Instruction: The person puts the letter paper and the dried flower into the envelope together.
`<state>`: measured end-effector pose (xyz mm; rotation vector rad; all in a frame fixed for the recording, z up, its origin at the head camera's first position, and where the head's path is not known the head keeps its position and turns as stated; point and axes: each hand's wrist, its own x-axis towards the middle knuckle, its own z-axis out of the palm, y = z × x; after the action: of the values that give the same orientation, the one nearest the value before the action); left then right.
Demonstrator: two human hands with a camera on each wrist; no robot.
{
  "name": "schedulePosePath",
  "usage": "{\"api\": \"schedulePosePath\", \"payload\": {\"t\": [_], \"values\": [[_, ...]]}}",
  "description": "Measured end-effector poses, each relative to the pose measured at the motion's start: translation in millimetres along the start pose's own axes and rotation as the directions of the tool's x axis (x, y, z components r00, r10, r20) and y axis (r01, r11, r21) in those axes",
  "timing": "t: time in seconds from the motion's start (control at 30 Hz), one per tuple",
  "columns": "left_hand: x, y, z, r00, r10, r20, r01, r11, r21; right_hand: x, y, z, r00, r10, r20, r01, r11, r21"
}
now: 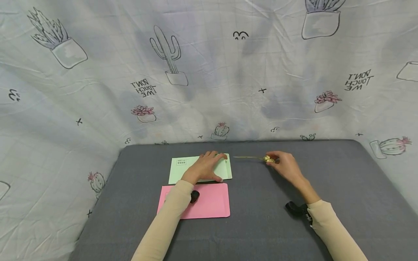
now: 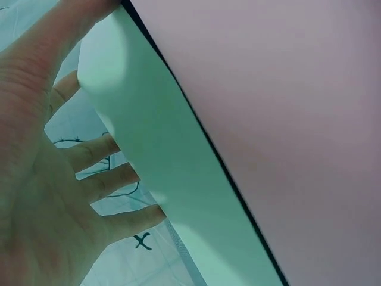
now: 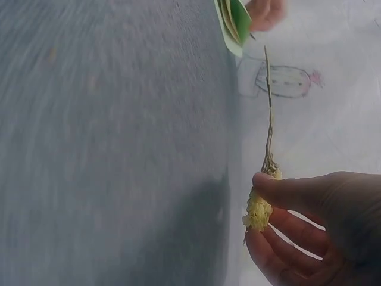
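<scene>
A light green envelope lies at the back of the table, and my left hand spans its right part. The thumb is at its near long edge and the fingertips reach the far edge, gripping it between them. In the right wrist view its end gapes apart. My right hand pinches a dried flower by its pale yellow head, between thumb and fingers. Its thin stem points left toward the envelope's right end, a small gap away.
Just in front of the green envelope lies a pink envelope, partly under my left forearm. The table has a grey cover. Behind it hangs a pale cloth printed with cacti.
</scene>
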<state>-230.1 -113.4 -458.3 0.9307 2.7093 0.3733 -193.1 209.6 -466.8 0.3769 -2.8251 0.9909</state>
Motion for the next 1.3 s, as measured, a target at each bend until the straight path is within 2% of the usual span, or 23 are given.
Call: {"api": "schedulePosePath", "payload": {"t": [0.2,0.43,0.73,1.1,1.3], "values": [[-1.0,1.5,-1.1,1.000,-0.003,0.002,0.003,1.000,-0.018,7,-9,11,1.000,-0.013,0.026,0.014,1.000,-0.025],[-1.1,2.3,-1.7,1.000,-0.002,0.003,0.002,1.000,-0.012,10,-12,14,0.999,-0.023,0.022,0.024,0.998,-0.058],[-1.1,2.0,-1.4,1.000,-0.019,0.003,0.019,1.000,-0.005,16,-21,21,0.999,-0.019,0.043,0.021,0.999,-0.044],[-2.6,2.7,-1.9,1.000,-0.006,0.000,0.006,1.000,-0.002,23,-34,33,0.997,-0.068,0.036,0.069,0.998,-0.012],[-2.7,2.9,-1.9,1.000,-0.002,0.001,0.002,1.000,0.001,27,-43,39,0.996,-0.069,0.051,0.067,0.997,0.038]]}}
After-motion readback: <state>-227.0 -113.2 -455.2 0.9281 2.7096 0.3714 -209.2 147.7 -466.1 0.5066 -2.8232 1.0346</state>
